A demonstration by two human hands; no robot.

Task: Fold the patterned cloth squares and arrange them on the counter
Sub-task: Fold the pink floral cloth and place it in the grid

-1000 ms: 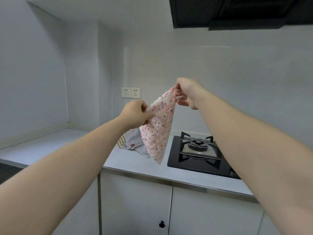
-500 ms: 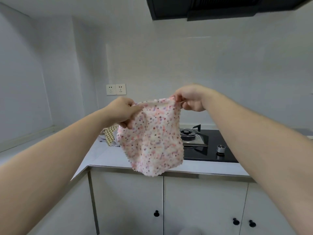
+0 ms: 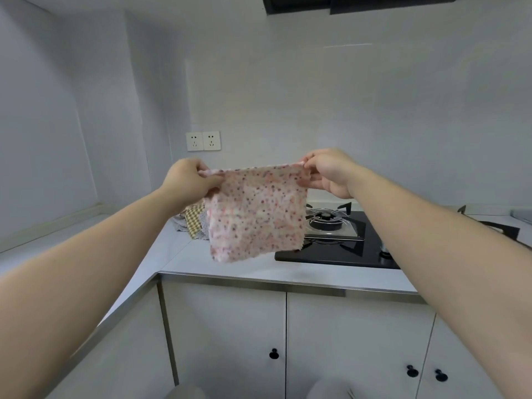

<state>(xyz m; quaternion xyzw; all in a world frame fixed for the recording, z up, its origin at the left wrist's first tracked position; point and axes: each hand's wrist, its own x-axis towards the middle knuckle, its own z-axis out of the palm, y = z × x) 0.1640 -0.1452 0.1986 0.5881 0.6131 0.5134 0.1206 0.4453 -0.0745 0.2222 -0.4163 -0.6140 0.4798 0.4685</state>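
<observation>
no legible text, labels or signs

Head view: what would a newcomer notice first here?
A pink speckled cloth square hangs spread in mid-air at the centre, pinched at its top corners by the left hand and the right hand. Behind it on the counter lies a pile of other patterned cloths, with a black gas hob to its right.

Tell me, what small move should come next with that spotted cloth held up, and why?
Probably bring the left hand over to the right hand so the top corners meet, halving it. The spotted cloth hangs spread flat above the counter, one top corner pinched in each hand.
</observation>
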